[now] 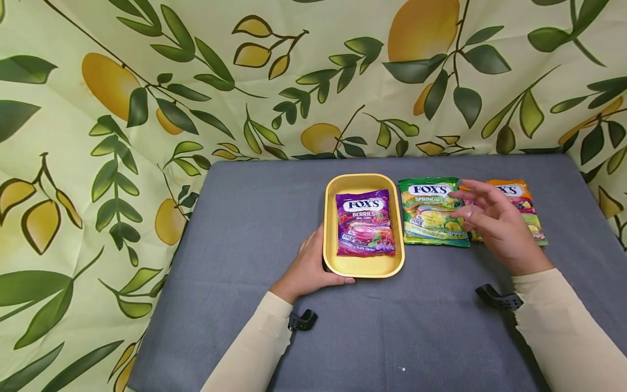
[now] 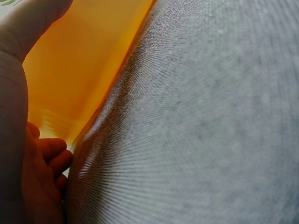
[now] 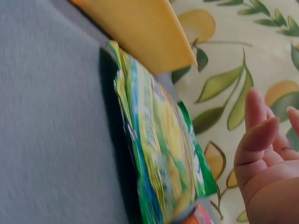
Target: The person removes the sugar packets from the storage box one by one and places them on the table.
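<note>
A yellow tray (image 1: 364,268) stands on the table, with a purple candy packet marked FOX'S BERRIES (image 1: 365,224) lying inside it. My left hand (image 1: 308,265) grips the tray's near left corner, thumb along the near wall and fingers along the left side. In the left wrist view the fingers (image 2: 53,156) curl by the tray's orange-looking wall (image 2: 84,60). My right hand (image 1: 499,228), thumb and fingers apart and nothing between them, hovers over a green SPRING TEA candy packet (image 1: 431,218) and an orange candy packet (image 1: 526,204). That hand partly hides the orange packet.
A grey cloth (image 1: 235,228) covers the table. Behind it and at the left hangs a lemon-and-leaf patterned curtain (image 1: 196,120). The green packet lies just right of the tray, with the orange one beyond it. A small white speck (image 1: 403,369) lies near the front.
</note>
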`<state>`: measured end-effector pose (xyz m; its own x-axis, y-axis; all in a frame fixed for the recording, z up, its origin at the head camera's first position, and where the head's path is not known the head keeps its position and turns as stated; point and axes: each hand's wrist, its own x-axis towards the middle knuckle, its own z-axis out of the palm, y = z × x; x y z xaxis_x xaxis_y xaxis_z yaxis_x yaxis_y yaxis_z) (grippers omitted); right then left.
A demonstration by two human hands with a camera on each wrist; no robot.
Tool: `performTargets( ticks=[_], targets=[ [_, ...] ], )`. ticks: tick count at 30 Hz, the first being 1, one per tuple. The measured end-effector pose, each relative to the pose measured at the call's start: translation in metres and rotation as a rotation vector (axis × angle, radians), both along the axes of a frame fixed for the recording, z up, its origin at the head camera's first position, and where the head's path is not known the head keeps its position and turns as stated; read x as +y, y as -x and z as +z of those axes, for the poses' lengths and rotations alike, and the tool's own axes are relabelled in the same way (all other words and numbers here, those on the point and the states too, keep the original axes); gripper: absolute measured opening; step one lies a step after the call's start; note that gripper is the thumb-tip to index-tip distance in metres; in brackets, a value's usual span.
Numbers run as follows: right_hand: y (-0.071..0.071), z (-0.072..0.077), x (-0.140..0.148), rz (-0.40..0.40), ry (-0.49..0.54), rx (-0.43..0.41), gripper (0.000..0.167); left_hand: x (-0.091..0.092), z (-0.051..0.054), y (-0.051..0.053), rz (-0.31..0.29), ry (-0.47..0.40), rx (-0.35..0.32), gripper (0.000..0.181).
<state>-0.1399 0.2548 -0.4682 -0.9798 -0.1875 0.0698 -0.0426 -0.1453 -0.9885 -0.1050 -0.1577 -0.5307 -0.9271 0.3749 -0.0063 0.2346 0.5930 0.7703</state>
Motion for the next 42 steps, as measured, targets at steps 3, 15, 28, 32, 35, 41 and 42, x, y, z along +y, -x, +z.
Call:
performTargets(
  ticks=[3, 15, 28, 32, 35, 41, 42],
  targets=[
    [-0.001, 0.001, -0.010, 0.026, -0.005, 0.015, 0.052, 0.000, 0.000, 0.000, 0.004, 0.000, -0.001, 0.146],
    [-0.006, 0.004, -0.046, 0.085, -0.032, 0.052, 0.053, 0.000, 0.001, 0.000, 0.004, 0.005, -0.013, 0.146],
    [-0.010, 0.008, -0.092, 0.141, -0.127, 0.025, 0.054, 0.001, 0.001, 0.000, 0.011, -0.012, -0.012, 0.146],
    [-0.012, 0.011, -0.106, 0.148, -0.155, 0.008, 0.056, 0.001, 0.001, 0.000, 0.010, -0.014, -0.008, 0.146],
    [-0.015, 0.013, -0.118, 0.126, -0.166, -0.034, 0.058, 0.001, 0.001, 0.000, 0.013, -0.007, -0.015, 0.145],
    [-0.022, 0.013, -0.146, 0.054, -0.226, -0.125, 0.068, 0.001, 0.001, -0.001, 0.013, -0.009, -0.008, 0.144],
    [-0.022, 0.013, -0.150, 0.041, -0.249, -0.133, 0.070, 0.001, 0.001, -0.001, 0.011, -0.009, -0.004, 0.144]
  ],
)
